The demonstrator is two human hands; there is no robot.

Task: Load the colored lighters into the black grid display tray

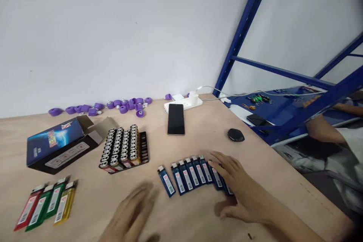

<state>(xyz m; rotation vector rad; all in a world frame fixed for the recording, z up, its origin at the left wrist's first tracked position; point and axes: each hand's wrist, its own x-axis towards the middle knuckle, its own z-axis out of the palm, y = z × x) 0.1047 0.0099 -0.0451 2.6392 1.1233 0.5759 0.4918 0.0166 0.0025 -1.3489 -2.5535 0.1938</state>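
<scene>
My right hand (235,185) lies spread over the right end of a row of blue disposable lighters (193,176), its fingers on top and its thumb low at their near side. One blue lighter (166,181) lies slightly apart at the row's left end. My left hand (133,211) is blurred at the bottom of the view, holding nothing, a little in front of the row. Far to its left lie several red, green and yellow lighters (47,206), side by side.
A black tray packed with upright lighters (124,149) stands beyond my hands, beside an open blue box (59,143). Also on the wooden table (159,211) are a phone, a black mouse, a white power strip and purple caps. A co-worker's arm shows beyond a blue shelf frame at right.
</scene>
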